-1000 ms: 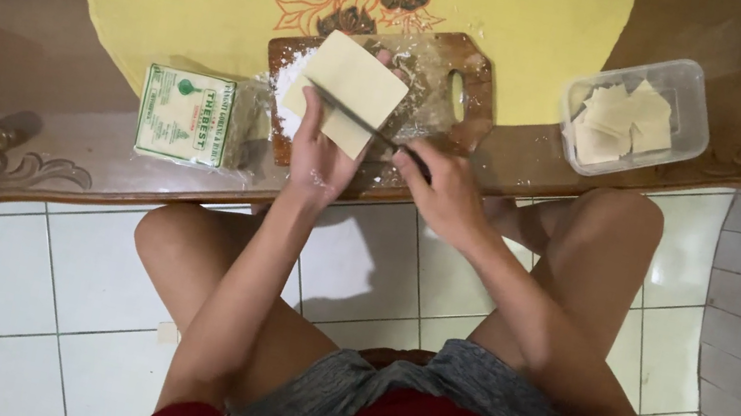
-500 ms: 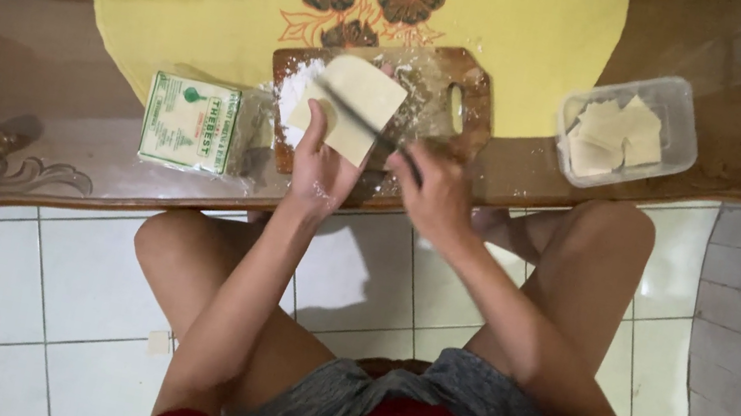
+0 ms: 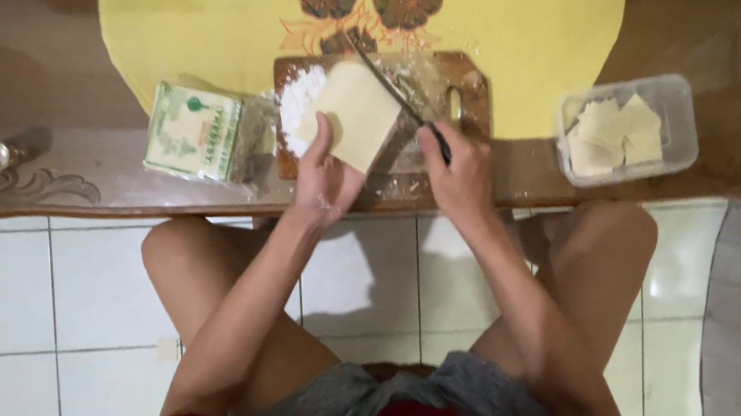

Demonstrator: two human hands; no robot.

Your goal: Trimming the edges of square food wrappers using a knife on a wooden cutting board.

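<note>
Head view (single), steeply downward, near

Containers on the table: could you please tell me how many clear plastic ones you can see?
1. The clear plastic container sits on the table to the right of the cutting board, holding pale cut pieces. Others may lie outside the view.

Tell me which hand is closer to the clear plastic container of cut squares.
Right. The right hand, holding the knife, sits just left of the container; the left hand is farther left, pressing the pale sheet.
</note>
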